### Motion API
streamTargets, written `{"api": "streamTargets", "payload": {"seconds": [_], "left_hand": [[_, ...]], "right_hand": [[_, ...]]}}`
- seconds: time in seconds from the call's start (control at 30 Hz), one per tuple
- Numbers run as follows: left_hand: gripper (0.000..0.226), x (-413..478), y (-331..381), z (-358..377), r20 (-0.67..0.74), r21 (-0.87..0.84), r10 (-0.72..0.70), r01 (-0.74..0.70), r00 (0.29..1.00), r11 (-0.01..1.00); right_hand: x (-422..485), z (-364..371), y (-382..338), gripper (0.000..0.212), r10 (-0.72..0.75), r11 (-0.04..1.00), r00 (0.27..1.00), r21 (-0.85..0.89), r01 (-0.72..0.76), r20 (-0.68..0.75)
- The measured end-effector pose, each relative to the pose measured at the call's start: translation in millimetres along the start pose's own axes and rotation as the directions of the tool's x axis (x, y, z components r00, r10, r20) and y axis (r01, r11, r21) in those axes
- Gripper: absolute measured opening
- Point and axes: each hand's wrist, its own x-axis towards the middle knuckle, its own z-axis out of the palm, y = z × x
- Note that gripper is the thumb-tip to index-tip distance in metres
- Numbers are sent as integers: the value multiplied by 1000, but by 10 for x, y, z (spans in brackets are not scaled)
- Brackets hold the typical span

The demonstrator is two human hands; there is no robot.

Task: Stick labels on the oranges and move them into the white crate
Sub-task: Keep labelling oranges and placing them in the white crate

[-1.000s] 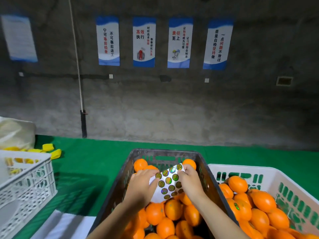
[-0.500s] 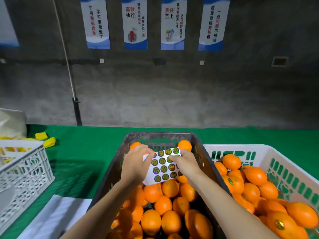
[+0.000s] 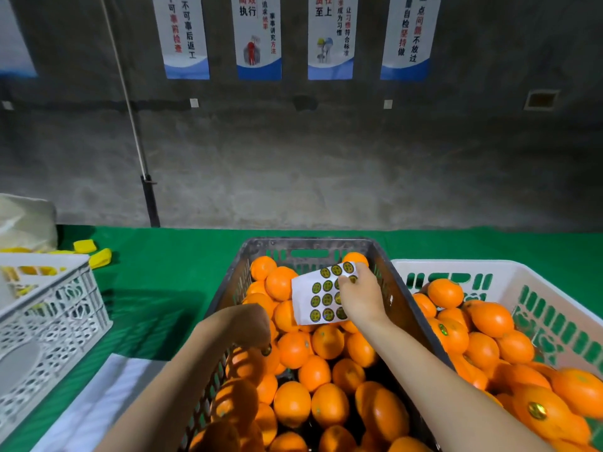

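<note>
The white paper sheet of round green-and-gold labels (image 3: 318,296) hangs over the far half of the dark grey slatted plastic crate (image 3: 310,244). The right grip (image 3: 357,298) holds it, fingers folded over its right edge. The print on the labels is too small to read.

The left grip (image 3: 248,326) sits low on the smooth loose oranges (image 3: 328,340) by that crate's left wall, fingers curled under and hidden. One round label (image 3: 266,350) shows at their tips; I cannot tell whether it is pinched or pressed.

Just beside the right wall, the white plastic crate with green slots (image 3: 456,267) holds labelled oranges (image 3: 453,337).

Open green cloth-covered bench (image 3: 163,272) lies leftward, up to a white lattice crate (image 3: 55,308). Hanging wall posters (image 3: 186,37) read "不可事后返工" and "不放过".
</note>
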Motion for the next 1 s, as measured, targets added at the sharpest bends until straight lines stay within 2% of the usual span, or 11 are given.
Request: {"api": "streamTargets", "payload": {"seconds": [0.07, 0.13, 0.27, 0.6, 0.73, 0.87, 1.0], "left_hand": [[10, -2, 15, 12, 23, 35, -49, 48, 999, 998], [23, -9, 2, 35, 20, 48, -47, 46, 999, 998], [20, -20, -52, 38, -87, 65, -31, 36, 996, 997], [34, -26, 47, 116, -171, 263, -100, 144, 980, 954], [51, -15, 149, 92, -257, 383, -140, 234, 956, 893], [62, 25, 148, 109, -156, 628, -261, 300, 953, 718], [82, 94, 98, 205, -132, 684, -309, 312, 942, 659]], "right_hand": [[1, 7, 0, 11, -17, 1000, 1000, -10, 18, 16], [-4, 11, -3, 13, -24, 999, 999, -22, 24, 28], [-39, 20, -10, 10, -33, 999, 997, -34, 36, 74], [-86, 19, 3, 10, -100, 991, 985, -72, 111, 140], [-96, 51, 54, 11, -197, 950, 966, -209, 230, 167], [-107, 68, 82, 12, -250, 915, 949, -273, 296, 192], [-106, 71, 101, 27, -299, 875, 934, -334, 350, 197]]}}
